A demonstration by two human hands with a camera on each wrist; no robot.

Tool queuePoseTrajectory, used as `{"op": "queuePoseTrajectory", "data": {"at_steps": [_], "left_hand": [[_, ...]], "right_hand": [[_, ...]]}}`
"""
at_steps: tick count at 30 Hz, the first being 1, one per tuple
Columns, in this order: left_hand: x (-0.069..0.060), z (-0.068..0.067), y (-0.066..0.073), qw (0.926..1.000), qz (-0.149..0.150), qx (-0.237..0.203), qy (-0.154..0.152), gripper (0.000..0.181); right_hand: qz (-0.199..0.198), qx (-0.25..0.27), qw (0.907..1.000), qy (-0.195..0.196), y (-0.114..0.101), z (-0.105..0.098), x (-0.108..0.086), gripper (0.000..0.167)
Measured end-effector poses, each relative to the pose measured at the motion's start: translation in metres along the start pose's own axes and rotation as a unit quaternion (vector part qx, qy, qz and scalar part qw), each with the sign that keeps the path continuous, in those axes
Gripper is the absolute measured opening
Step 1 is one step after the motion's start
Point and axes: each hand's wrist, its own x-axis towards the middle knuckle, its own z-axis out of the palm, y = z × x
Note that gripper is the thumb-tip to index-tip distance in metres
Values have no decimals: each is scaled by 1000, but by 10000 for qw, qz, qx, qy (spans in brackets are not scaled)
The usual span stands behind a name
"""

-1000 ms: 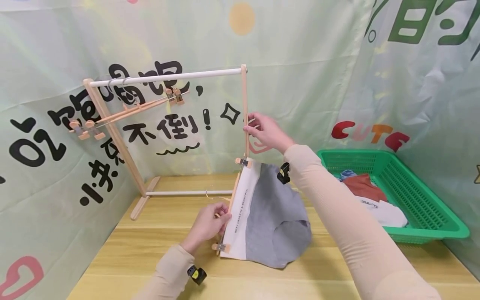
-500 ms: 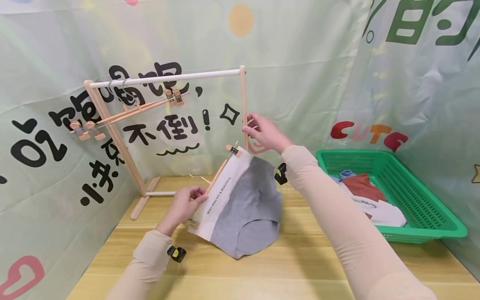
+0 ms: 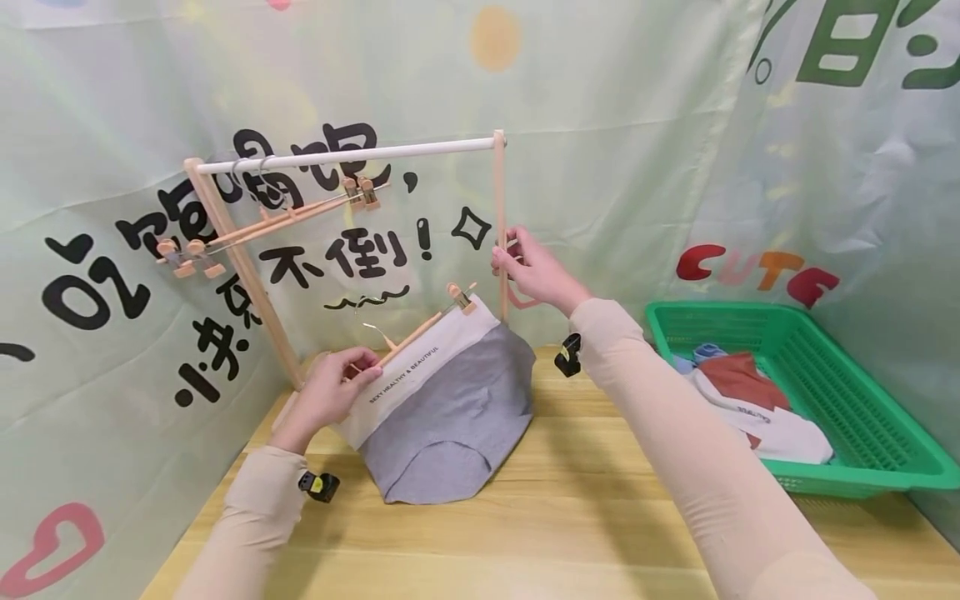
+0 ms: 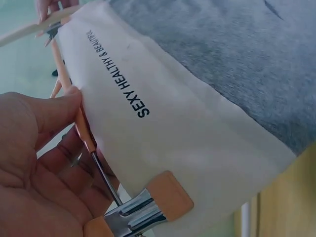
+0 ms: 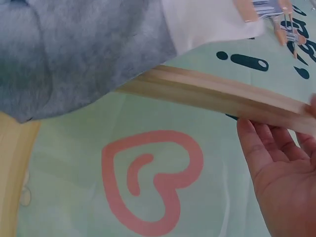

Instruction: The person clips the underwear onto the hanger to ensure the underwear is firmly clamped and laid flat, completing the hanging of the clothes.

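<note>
My left hand pinches the wooden bar of a clip hanger between thumb and fingers. Grey underpants with a white printed waistband hang from its clips, tilted up to the right. One clip grips the waistband near my left hand; another clip holds the far corner. The hanger's wire hook points up and left. With thumb and fingers, my right hand holds the right wooden post of a small clothes rack.
The rack's white top rail carries two bare clip hangers at its left. On the right, a green basket holds folded white, rust-red and blue garments. A printed curtain stands behind the wooden table.
The left hand has carried the hanger and underpants left and up, swinging them from nearly upright to a flatter slant. The right hand stays on the post. The head view has shifted slightly.
</note>
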Motion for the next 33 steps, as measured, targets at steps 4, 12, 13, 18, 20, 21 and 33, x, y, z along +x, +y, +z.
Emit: {"op": "queuePoseTrajectory", "data": {"at_steps": [4,12,13,18,20,21,33], "left_hand": [[0,-14,-1,9996,-141,234,43,7],[4,-44,9,9980,-392,474,117,11],[4,-48,11,9977,-382,535,155,11],[8,-68,18,9948,-434,872,281,11],[10,-75,23,9932,-495,1018,280,13],[11,-78,25,9922,-523,1092,292,14],[36,-111,63,9767,-710,1892,721,16]], "right_hand": [[-192,121,9996,170,6,6,6,34],[-207,421,9979,452,12,17,14,25],[-203,419,9979,442,12,17,14,25],[-185,303,9987,373,13,17,16,27],[-182,285,9987,372,14,17,15,28],[-183,301,9987,380,15,17,15,27],[-305,560,9968,486,16,19,14,27]]}}
